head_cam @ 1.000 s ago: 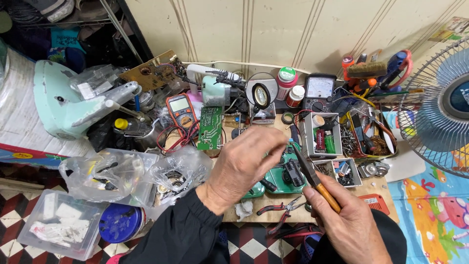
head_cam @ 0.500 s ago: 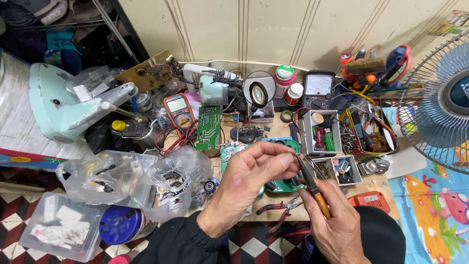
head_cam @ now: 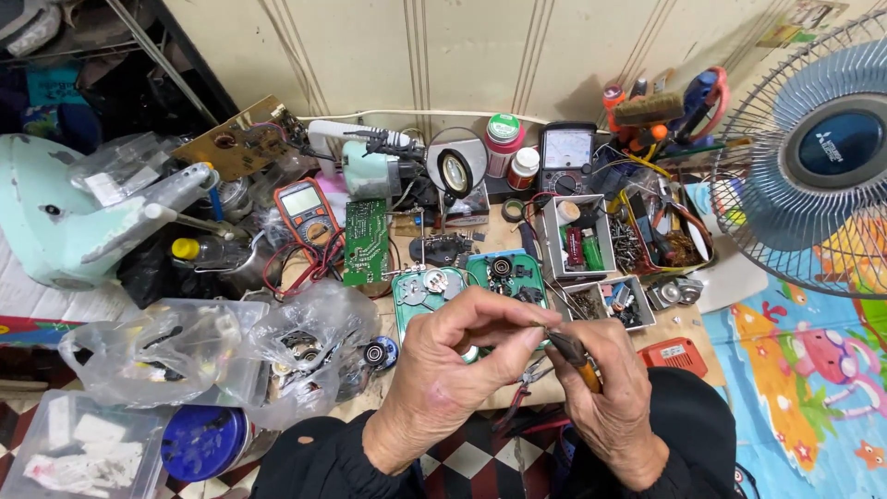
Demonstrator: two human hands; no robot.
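My right hand (head_cam: pixel 612 407) grips a tool with an orange handle (head_cam: pixel 582 365), its dark tip pointing up and left. My left hand (head_cam: pixel 453 360) meets that tip with thumb and forefinger pinched together; whatever sits between them is too small to make out. Both hands hover over the front edge of a cluttered workbench (head_cam: pixel 499 393). Just beyond the fingers lie two teal plastic housings (head_cam: pixel 504 277) with small dark parts inside. Small pliers (head_cam: pixel 527 379) rest under my hands.
A green circuit board (head_cam: pixel 367 240), a red multimeter (head_cam: pixel 305 212) and a magnifier (head_cam: pixel 457 171) sit behind. Parts boxes (head_cam: pixel 577 240) stand to the right, an electric fan (head_cam: pixel 813 157) at far right. Plastic bags (head_cam: pixel 231 346) of parts crowd the left.
My left hand has come down and back toward me, from over the teal housings, and its fingertips have closed against the tip of the tool in my right hand.
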